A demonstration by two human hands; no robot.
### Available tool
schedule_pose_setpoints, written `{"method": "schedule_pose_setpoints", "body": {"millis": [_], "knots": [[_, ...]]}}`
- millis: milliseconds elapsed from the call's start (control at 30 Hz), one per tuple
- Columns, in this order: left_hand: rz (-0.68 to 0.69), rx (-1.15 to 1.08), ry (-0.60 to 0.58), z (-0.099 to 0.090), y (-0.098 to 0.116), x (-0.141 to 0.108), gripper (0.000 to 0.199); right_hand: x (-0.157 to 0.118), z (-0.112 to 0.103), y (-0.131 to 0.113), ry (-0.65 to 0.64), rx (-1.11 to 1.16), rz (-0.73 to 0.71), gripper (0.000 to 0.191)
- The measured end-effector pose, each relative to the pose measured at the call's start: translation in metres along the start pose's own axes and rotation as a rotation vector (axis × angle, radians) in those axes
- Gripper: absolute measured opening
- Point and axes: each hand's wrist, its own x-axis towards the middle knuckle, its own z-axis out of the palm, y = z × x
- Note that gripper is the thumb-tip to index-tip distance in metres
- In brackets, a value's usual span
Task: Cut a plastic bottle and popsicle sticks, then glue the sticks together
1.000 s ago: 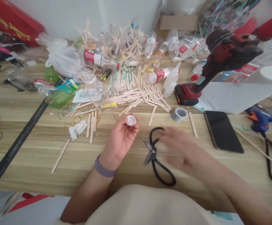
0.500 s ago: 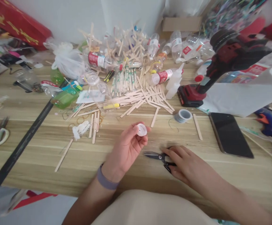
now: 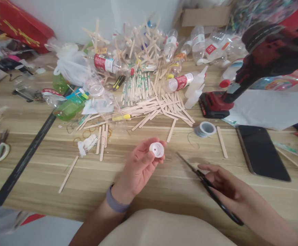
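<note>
Between the thumb and fingers of my left hand [image 3: 141,167] is a small white bottle cap [image 3: 157,150], its hollow side facing me. A small dark spot shows in the middle of the cap. My right hand [image 3: 228,188] holds a pair of black scissors [image 3: 207,184], seen edge-on above the table. Their blades look closed and point up and left, toward the cap but apart from it. Part of the handles is hidden by my fingers.
Beyond my hands lie loose craft sticks [image 3: 159,109] and several plastic bottles [image 3: 182,82]. A wire spool [image 3: 205,129], a phone [image 3: 263,152] and a red-black power tool [image 3: 215,104] stand or lie at right. White-handled scissors [image 3: 2,152] are at far left.
My right hand has lifted the scissors off the table and turned them edge-on, shifting them right. The cap has tilted slightly in my left hand, and the camera view has shifted a little.
</note>
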Motion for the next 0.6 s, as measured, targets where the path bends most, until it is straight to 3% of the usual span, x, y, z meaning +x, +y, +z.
{"method": "schedule_pose_setpoints", "body": {"millis": [100,267,400,600], "knots": [[0.023,0.049,0.008,-0.001,-0.002,0.001,0.027,-0.004,-0.010,-0.017,0.055,-0.082,-0.096,0.052],[0.053,0.125,0.018,-0.001,-0.005,0.001,0.028,0.005,-0.014,-0.053,0.221,-0.339,-0.439,0.048],[0.044,0.163,0.057,0.001,-0.005,-0.002,0.028,0.012,-0.013,-0.065,0.220,-0.505,-0.511,0.037],[0.049,0.236,0.060,-0.001,-0.007,-0.004,0.029,0.016,-0.011,-0.073,0.339,-0.870,-0.656,0.043]]}}
